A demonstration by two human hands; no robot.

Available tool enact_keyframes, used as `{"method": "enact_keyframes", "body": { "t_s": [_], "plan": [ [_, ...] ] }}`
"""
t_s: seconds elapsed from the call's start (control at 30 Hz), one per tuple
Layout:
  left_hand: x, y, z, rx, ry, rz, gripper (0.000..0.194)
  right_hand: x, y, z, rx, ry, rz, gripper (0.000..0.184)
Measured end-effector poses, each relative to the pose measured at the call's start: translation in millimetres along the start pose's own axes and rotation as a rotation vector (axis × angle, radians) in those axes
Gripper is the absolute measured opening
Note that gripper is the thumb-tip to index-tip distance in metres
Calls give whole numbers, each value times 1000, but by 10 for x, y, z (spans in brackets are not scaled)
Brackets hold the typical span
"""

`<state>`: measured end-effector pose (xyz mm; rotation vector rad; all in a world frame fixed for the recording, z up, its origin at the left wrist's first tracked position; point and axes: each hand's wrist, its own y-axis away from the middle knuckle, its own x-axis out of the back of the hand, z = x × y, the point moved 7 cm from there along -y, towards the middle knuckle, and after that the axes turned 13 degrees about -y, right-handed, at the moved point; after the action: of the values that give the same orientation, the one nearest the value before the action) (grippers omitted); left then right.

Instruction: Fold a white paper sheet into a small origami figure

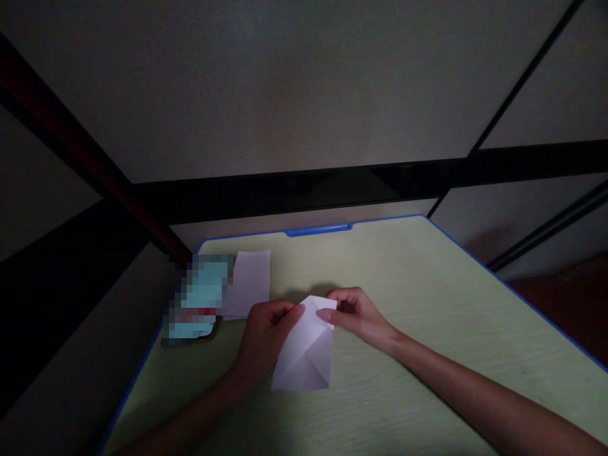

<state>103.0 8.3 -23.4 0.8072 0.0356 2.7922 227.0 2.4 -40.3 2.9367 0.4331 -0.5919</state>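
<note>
On the pale wood-grain, blue-edged worktop (451,304), I see a pixelated pale-blue oblong (204,294) at ten o'clock from the hands, then a white paper stack (251,278) nearer eleven. My left hand (266,332) pinches the upper-left edge of a creased white paper sheet (304,358), its long axis roughly six to twelve, peaked end at twelve. My right hand (358,316) pinches its one-o'clock corner, thumb on top.

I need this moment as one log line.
left hand: pinches creased white paper sheet; right hand: pinches its upper right side; beyond left hand: white rectangular papers; below: blue-edged pale tabletop
</note>
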Motion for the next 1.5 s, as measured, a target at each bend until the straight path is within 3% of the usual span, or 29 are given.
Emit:
{"method": "enact_keyframes", "body": {
  "t_s": [0.17, 0.53, 0.67, 1.03, 1.13, 1.3, 1.5],
  "plan": [
    [14, 2, -92, 75, 150, 110, 27, -34, 3, 5, 23, -38, -42, 17],
    [-210, -143, -34, -43, 168, -15, 21, 113, -38, -11, 53, -79, 109, 22],
    [-319, -248, 18, -85, 257, -89, 18, 163, -56, -54, 77, -18, 108, 24],
    [-274, -273, -45, -15, 237, -46, 35, 186, -60, -16, 52, 55, 58, 28],
    [-255, -293, -83, -5, 285, -39, 33, 180, -44, -77, 119, -12, 42, 20],
    [-260, -319, -120, -14, 363, -62, 33, 133, -11, -173, 248, -27, -22, 41],
    [-296, -258, -28, -81, 215, -102, 37, 169, 12, -262, 376, 193, 93, 15]
  ]
}}
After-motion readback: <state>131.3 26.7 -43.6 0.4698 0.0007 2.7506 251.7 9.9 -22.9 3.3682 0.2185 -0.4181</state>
